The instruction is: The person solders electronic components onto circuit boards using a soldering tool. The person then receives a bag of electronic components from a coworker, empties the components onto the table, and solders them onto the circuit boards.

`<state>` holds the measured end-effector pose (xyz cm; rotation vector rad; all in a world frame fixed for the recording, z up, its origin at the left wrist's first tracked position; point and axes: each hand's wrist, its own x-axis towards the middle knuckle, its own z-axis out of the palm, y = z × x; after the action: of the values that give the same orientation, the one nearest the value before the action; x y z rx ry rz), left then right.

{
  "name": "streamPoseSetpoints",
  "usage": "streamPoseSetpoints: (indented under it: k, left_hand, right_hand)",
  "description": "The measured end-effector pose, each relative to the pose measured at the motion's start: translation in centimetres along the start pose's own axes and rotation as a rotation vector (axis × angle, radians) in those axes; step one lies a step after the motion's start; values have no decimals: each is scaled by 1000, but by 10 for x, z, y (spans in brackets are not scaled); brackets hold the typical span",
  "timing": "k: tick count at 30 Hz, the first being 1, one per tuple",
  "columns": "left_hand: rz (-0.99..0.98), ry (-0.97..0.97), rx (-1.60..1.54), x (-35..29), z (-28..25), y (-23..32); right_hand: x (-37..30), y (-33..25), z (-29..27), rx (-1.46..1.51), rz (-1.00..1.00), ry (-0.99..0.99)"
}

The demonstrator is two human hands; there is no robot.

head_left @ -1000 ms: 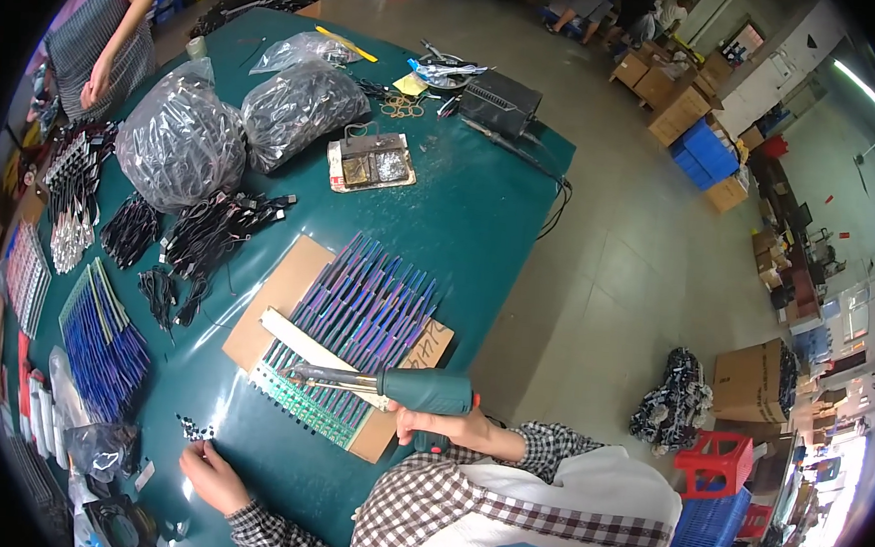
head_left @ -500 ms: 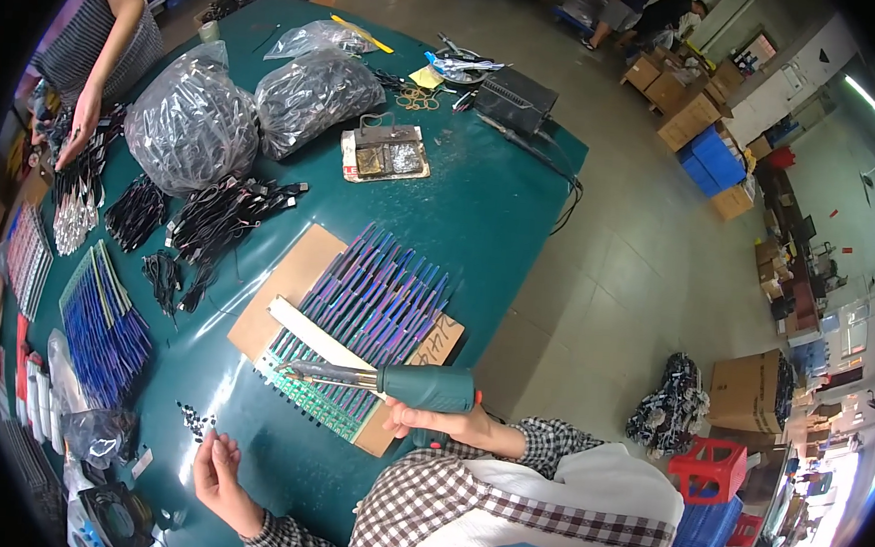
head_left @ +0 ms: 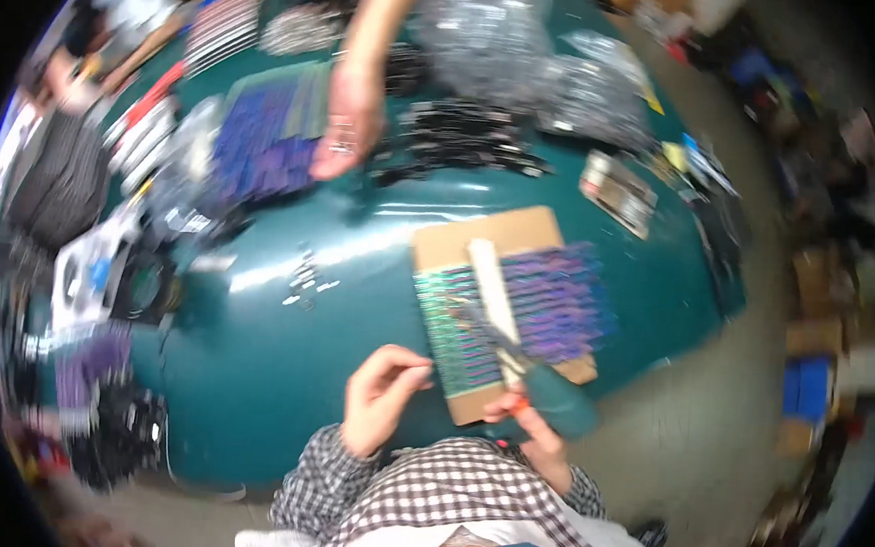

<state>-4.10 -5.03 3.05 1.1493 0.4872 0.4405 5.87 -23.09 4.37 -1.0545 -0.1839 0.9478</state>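
Note:
My right hand [head_left: 539, 440] grips a green soldering gun [head_left: 562, 403], its long tip lying over a row of narrow green circuit boards [head_left: 444, 324]. The boards sit on a brown cardboard sheet [head_left: 485, 231], with purple-blue wires [head_left: 562, 291] spreading out to the right. Across them lies a whitish strip [head_left: 491, 292]. Just left of the cardboard, my left hand [head_left: 378, 398] has thumb and forefinger pinched together; what they hold, if anything, is too small and blurred to name. Further left, small loose parts [head_left: 305, 277] are scattered on the green table [head_left: 242, 362].
Another person's hand [head_left: 352, 113] reaches over the table from the far side. Behind it are another bundle of purple-blue wires [head_left: 265, 143], black cables [head_left: 466, 135] and stuffed plastic bags [head_left: 482, 36]. A black round device [head_left: 146, 286] stands at left.
The view has swung left and is blurred. My left hand has gone from beside the loose parts to the cardboard's edge. The other person's hand has come further over the table.

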Motion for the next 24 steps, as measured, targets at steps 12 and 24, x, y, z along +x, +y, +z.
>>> streamPoseSetpoints:
  k: [12,24]
  left_hand:
    - [17,116,40,-9,-12,-8]
    - [252,500,672,10,-48,-5]
  right_hand:
    - [8,-3,4,-82,-90,-25]
    - [11,-4,2,-101,-147,-5]
